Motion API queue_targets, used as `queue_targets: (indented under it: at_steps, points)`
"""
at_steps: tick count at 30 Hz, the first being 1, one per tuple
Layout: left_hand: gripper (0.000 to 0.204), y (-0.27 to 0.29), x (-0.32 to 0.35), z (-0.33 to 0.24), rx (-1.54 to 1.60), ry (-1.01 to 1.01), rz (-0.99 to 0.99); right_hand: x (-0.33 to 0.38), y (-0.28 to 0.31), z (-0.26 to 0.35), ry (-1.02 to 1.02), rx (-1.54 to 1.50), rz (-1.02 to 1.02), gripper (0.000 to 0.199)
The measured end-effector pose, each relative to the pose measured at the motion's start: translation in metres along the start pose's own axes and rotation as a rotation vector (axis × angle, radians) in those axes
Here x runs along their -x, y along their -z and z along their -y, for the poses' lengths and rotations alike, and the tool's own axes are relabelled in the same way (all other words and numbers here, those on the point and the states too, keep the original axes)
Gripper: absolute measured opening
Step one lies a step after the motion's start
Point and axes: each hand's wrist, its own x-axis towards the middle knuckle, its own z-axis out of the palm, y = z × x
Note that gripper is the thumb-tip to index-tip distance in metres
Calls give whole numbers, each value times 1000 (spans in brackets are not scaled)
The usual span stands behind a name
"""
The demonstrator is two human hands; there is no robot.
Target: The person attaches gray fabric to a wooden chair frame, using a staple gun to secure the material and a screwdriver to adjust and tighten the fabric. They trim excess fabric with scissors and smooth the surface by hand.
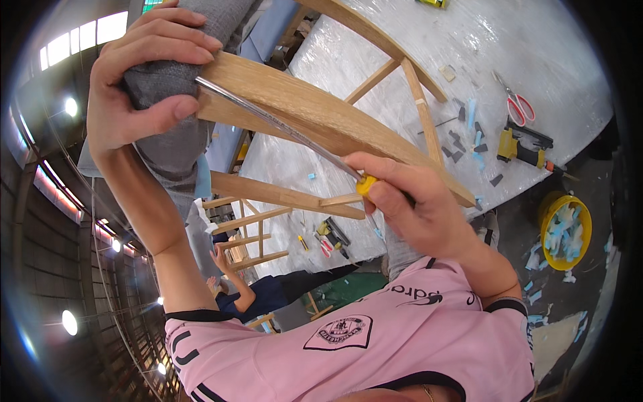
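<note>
My left hand (149,63) is wrapped around the rounded end of a grey fabric-covered cushioned part (175,157) of a chair, thumb below and fingers on top. From that fabric a wooden leg (321,110) slants down to the right. My right hand (429,208) grips a screwdriver (278,124) by its yellow handle, most of which the fingers hide. Its long metal shaft runs along the leg, with the tip at the seam between wood and grey fabric, close to my left thumb. A second wooden leg (281,194) of similar colour lies below.
On the plastic-covered table (375,40) lie red-handled scissors (518,104), a yellow-black staple gun (521,151) and dark scraps. A yellow bucket (588,234) of blue scraps stands at right. Another person (251,295) is beyond, near wooden frames (251,221).
</note>
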Motion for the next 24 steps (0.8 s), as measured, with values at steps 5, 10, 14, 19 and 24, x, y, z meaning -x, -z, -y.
queue_targets:
  at_steps: [5, 10, 14, 19, 24]
  points:
    - [48, 1, 1, -5, 37, -45, 34, 13, 15, -25, 140, 81, 35, 37]
    - [40, 6, -7, -25, 98, -131, 122, 49, 104, -49, -53, -460, -65, 41]
    - [29, 5, -1, -19, 337, -337, 82, -8, 86, 4, 422, -172, -545, 41]
    - [39, -11, 19, -20, 1006, -395, -200, -68, 91, 64, 876, -122, -566, 31]
    - [39, -16, 22, -34, 1084, -275, -282, -103, 24, 34, 912, -5, -479, 23]
